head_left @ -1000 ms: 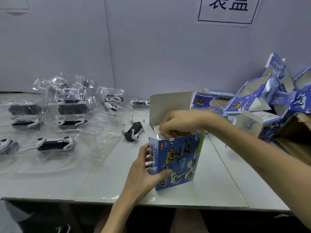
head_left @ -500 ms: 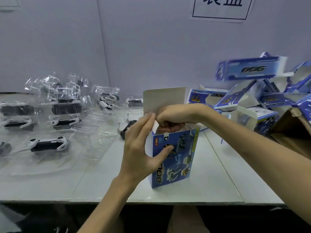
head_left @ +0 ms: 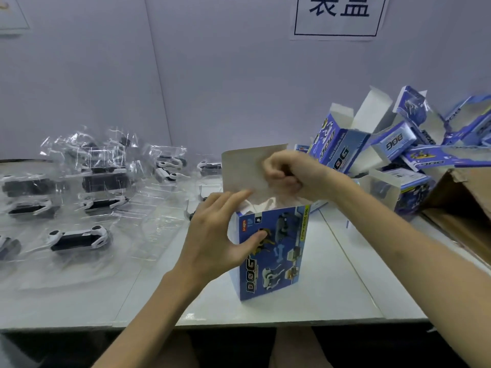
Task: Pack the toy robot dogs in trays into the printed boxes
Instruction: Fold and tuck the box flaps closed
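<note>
**A:** Where do the fingers sit?

**B:** The thumb of the left hand [head_left: 212, 235] presses the front face of the printed box [head_left: 276, 256]. Its fingers [head_left: 233, 197] run up the box's left side to the open top, so the hand clasps that near-left corner. The right hand [head_left: 289, 176] is clenched just over the opening, against the raised lid flap [head_left: 247, 168]. Blur hides whether it grips anything.

**A:** And the box itself?

**B:** It stands upright on the white surface [head_left: 332, 274], near the middle, with its top open and the flap standing at the far side.

**A:** What room is there around it?

**B:** There is bare surface to its right and in front, up to the near edge. To the left lie clear trays [head_left: 159, 229], and a toy robot dog [head_left: 79, 239] sits in the nearest of them. At the far right a heap of blue boxes [head_left: 398, 144] lies beside a brown carton [head_left: 462, 197].

**A:** What can't be made out?

**B:** The right hand and the flap hide the inside of the box. The carton is cut off at the right edge, and the farthest trays are lost in glare.
</note>
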A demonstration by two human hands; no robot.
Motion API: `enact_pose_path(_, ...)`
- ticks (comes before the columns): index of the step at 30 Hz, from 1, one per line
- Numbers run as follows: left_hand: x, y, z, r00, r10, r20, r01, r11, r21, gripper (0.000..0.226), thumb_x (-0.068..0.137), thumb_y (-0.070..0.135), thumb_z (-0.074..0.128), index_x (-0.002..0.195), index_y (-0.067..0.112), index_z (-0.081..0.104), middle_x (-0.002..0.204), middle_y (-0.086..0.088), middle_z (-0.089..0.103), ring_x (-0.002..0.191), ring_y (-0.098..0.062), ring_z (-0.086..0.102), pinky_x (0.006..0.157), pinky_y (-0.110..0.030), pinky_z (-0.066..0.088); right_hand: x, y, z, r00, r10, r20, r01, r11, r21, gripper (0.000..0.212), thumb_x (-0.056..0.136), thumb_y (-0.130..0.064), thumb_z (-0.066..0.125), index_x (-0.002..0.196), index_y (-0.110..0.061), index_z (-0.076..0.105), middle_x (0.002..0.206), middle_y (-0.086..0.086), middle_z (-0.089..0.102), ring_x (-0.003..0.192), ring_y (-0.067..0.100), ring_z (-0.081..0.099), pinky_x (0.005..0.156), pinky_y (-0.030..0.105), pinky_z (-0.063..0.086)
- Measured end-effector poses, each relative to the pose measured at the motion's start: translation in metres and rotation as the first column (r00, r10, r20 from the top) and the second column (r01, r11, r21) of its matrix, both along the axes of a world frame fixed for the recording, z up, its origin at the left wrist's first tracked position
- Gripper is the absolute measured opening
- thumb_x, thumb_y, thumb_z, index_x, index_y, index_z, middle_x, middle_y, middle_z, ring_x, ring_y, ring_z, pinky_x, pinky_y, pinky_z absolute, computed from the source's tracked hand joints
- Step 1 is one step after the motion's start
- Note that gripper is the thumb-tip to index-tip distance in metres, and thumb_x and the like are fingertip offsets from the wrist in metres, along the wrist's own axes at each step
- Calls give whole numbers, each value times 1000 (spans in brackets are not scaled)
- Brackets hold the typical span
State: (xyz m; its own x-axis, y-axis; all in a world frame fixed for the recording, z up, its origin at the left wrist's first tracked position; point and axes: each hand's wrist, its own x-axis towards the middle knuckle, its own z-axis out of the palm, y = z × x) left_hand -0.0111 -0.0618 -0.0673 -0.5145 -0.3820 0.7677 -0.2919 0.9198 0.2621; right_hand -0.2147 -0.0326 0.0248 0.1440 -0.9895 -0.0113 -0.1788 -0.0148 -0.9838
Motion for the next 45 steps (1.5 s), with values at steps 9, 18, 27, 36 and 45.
enact_pose_path(9, -5, 11, 44, 844, 234, 482, -83, 946, -313, 74, 82, 59, 44, 152, 38, 34, 95, 7, 46, 92, -16, 44, 80, -34, 36, -22, 68, -68, 611, -683, 400, 789, 569, -232, 32, 98, -9, 42, 91, -18, 72, 78, -1, 70, 69, 9, 64, 65, 26, 46)
enact_pose_path(18, -11, 11, 49, 779, 239, 579, -89, 958, -274, 71, 86, 69, 43, 150, 47, 22, 102, 7, 19, 108, -19, 36, 93, -37, 28, 22, 62, -95, 755, -466, 461, 646, 650, -400, 42, 106, -16, 32, 125, -16, 68, 129, -1, 68, 129, 17, 56, 104, 33, 45)
enact_pose_path(27, -11, 17, 42, 825, 120, 552, -38, 987, -158, 59, 89, 54, 55, 143, 35, 44, 150, 4, 44, 132, -20, 41, 104, -33, 34, 13, 63, -87, 807, -591, -9, 458, 635, -622, 40, 101, -27, 37, 130, -22, 64, 116, -8, 73, 123, 9, 59, 105, 27, 41)
enact_pose_path(36, -25, 29, 38, 883, 116, 455, -67, 990, -122, 73, 88, 59, 52, 148, 24, 30, 128, 3, 63, 120, -22, 53, 99, -35, 42, 18, 73, -77, 682, -656, -324, 329, 670, -665, 48, 102, -39, 32, 147, -32, 48, 116, -17, 66, 116, -1, 56, 104, 27, 41)
enact_pose_path(45, -29, 35, 37, 886, 192, 423, -117, 973, -197, 64, 88, 72, 44, 139, 35, 42, 116, 2, 62, 104, -22, 58, 85, -32, 41, 4, 64, -57, 701, -639, -317, 405, 722, -560, 35, 108, -28, 38, 137, -27, 58, 105, -9, 76, 108, -8, 60, 95, 11, 42)
